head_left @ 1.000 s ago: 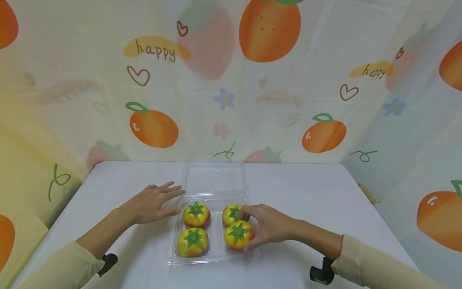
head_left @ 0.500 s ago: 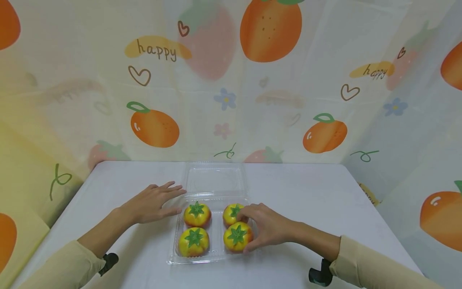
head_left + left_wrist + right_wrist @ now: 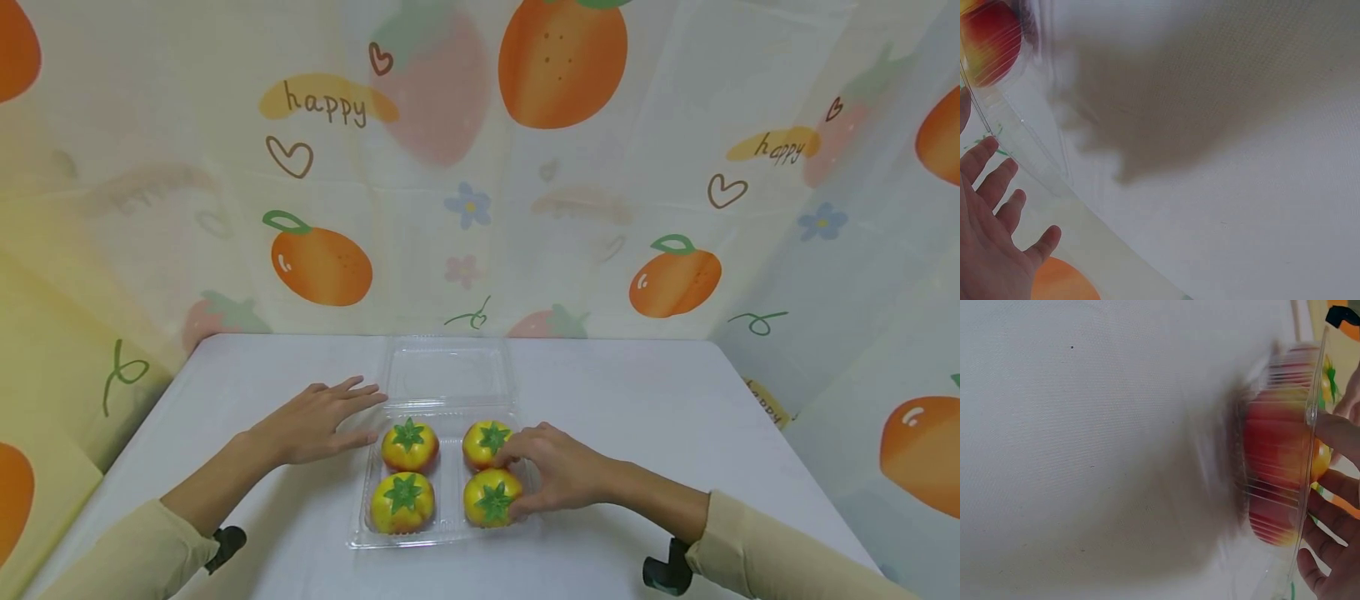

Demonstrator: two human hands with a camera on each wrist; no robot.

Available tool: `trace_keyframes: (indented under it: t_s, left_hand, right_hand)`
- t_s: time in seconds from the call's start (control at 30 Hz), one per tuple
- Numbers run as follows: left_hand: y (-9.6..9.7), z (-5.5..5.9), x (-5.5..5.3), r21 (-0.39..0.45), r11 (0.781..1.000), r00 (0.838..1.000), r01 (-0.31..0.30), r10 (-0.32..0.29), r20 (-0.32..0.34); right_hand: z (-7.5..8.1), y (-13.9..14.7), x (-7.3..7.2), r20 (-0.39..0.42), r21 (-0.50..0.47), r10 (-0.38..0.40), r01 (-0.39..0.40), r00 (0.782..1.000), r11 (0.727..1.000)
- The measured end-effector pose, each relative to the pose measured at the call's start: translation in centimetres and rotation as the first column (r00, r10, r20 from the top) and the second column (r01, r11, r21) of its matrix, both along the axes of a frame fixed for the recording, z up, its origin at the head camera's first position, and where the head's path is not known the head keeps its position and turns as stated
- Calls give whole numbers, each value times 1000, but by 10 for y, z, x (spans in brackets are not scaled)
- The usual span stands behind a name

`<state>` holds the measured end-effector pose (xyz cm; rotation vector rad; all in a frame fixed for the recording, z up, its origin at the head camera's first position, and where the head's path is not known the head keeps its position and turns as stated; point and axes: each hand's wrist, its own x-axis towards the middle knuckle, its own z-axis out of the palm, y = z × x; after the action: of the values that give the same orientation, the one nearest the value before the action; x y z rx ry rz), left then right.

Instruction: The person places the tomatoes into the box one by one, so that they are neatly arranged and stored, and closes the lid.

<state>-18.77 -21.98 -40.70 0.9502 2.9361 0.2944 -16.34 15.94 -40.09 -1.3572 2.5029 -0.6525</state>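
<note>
My right hand [image 3: 558, 471] has its thumb and curled fingers about the front-right persimmon [image 3: 491, 498], which is yellow and red with a green star-shaped top. That fruit sits low in a clear plastic clamshell box [image 3: 448, 525]. Behind it, partly covered by my fingertips, lies another persimmon [image 3: 483, 442]. Two more, a rear persimmon [image 3: 411, 458] and a front persimmon [image 3: 401, 504], fill the left side. My left hand [image 3: 318, 421] is spread flat at the box's left edge, thumb by the rim. In the right wrist view, the fingers [image 3: 1335, 515] reach over the rim.
The box's clear lid [image 3: 450, 375] lies folded back toward the rear of the white table [image 3: 615, 392]. A fruit-printed cloth [image 3: 570, 183] hangs behind and around the table. Dark bands, such as the right wrist strap [image 3: 667, 567], circle both wrists.
The front-right persimmon has settled lower in the box and tipped, its green top turning toward the front. My right fingers moved slightly with it. My left hand stayed put.
</note>
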Motion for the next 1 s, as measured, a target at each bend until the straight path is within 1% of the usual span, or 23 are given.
trace_keyframes:
  t_s: [0.13, 0.27, 0.43, 0.53, 0.67, 0.8, 0.9, 1.0]
  left_hand:
    - [0, 0, -1, -5, 1000, 1000, 3, -3, -10]
    - [-1, 0, -1, -7, 1000, 1000, 0, 0, -23]
    - [-1, -1, -2, -5, 1000, 1000, 0, 0, -20]
    - [-1, -2, -2, -4, 1000, 1000, 6, -7, -29]
    - [-2, -2, -2, -9, 1000, 998, 19, -19, -59]
    - [-2, 0, -2, -19, 999, 997, 32, -34, -69]
    - [-2, 2, -2, -26, 999, 998, 33, -35, -61]
    - [-2, 4, -3, -25, 999, 996, 42, -44, -72]
  right_hand:
    - [-1, 2, -1, -9, 23, -15, 15, 1000, 1000]
    - [-2, 3, -1, -16, 27, -23, 24, 1000, 999]
    - [-4, 4, -2, -3, 34, -27, 27, 1000, 999]
    - [-3, 4, -3, 10, 34, -28, 27, 1000, 999]
    - [-1, 5, -2, 23, 30, -32, 32, 999, 999]
    - [2, 6, -3, 7, 15, -34, 34, 999, 999]
    - [6, 7, -6, -1, 13, -52, 52, 999, 999]
    - [11, 8, -11, -4, 0, -88, 88, 996, 996]
